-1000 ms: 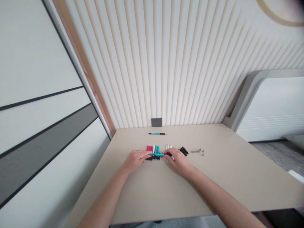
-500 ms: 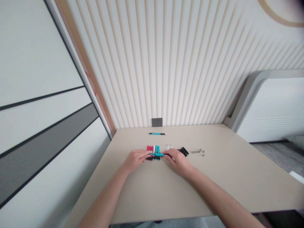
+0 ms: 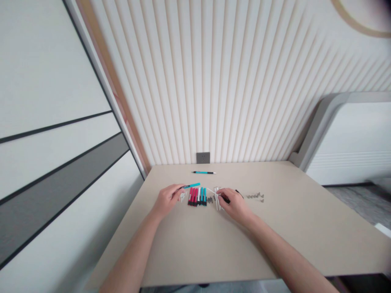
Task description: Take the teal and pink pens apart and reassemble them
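**Two hands at work over a table.** The left hand (image 3: 167, 199) and right hand (image 3: 234, 206) rest just above a beige table (image 3: 195, 244). The left fingers (image 3: 176, 189) are closed in a narrow pinch on a teal pen (image 3: 192, 185), which lies tilted, pointing away from the palm. The right fingers (image 3: 222, 194) curl narrowly around a black piece (image 3: 226, 200), with thin white rods (image 3: 217, 198) just beside them. Between the hands lies a row of red, white and teal markers (image 3: 197, 196), side by side. Small white parts (image 3: 182, 197) sit beside the left hand, and small grey parts (image 3: 210, 200) lie right of the row. Metal parts (image 3: 255, 197) lie well to the right. A second teal pen (image 3: 204, 172) lies near the far edge, below a wall socket (image 3: 203, 157).
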Action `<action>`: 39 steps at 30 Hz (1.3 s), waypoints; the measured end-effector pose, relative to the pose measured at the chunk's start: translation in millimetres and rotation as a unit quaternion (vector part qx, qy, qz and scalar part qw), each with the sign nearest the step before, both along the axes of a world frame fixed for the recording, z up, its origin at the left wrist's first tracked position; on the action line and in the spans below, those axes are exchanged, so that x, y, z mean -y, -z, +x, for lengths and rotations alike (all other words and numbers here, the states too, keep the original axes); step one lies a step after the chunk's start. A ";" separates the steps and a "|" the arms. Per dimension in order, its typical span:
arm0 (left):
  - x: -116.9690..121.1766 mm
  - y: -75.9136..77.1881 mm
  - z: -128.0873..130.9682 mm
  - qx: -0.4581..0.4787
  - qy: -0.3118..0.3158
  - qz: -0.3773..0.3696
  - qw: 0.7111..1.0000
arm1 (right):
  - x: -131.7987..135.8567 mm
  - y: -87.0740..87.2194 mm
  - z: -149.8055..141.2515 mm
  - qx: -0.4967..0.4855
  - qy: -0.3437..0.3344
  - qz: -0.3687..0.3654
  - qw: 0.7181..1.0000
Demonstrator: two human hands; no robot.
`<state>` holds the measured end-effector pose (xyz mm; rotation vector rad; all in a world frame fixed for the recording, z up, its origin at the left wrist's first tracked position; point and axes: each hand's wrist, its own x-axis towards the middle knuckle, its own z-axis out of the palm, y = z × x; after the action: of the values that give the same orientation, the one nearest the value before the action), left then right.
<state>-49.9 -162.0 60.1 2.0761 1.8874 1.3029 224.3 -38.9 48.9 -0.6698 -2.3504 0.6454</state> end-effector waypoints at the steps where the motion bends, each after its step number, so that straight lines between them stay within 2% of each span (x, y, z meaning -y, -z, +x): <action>1: 0.0 0.1 -0.8 0.008 -0.010 0.004 1.000 | 1.2 0.2 -0.2 0.003 -0.009 0.003 1.000; 7: -2.0 4.2 -1.0 0.000 -0.028 -0.009 1.000 | 14.2 1.9 -5.0 0.049 -0.154 0.070 0.984; 12: -3.5 5.8 3.8 -0.042 0.002 -0.034 0.999 | 21.7 2.4 -10.2 0.090 -0.211 0.099 0.968; 19: -2.6 3.2 5.7 -0.078 0.031 -0.059 0.995 | 20.5 5.2 -10.5 0.081 -0.199 0.103 0.971; 22: -1.4 1.8 5.5 -0.080 0.059 -0.060 0.993 | 18.8 5.3 -10.4 0.051 -0.145 0.078 0.985; 26: -0.4 1.0 8.2 -0.087 0.098 -0.063 0.989 | 16.3 6.3 -11.2 -0.013 -0.064 -0.014 0.998; 28: -0.5 1.6 11.2 -0.091 0.113 -0.061 0.988 | 15.6 7.8 -12.5 -0.024 -0.082 -0.042 0.995; 32: -2.2 2.7 18.8 -0.065 0.123 -0.052 0.989 | 16.3 11.5 -17.5 -0.023 -0.148 -0.049 0.988; 39: -3.8 -0.5 32.8 0.077 0.093 -0.071 0.990 | 19.6 10.1 -21.5 -0.012 -0.156 -0.088 0.984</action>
<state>-17.1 -158.2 60.6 1.9649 1.6293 1.2107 202.8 -58.5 38.9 -0.3641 -2.4171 1.0021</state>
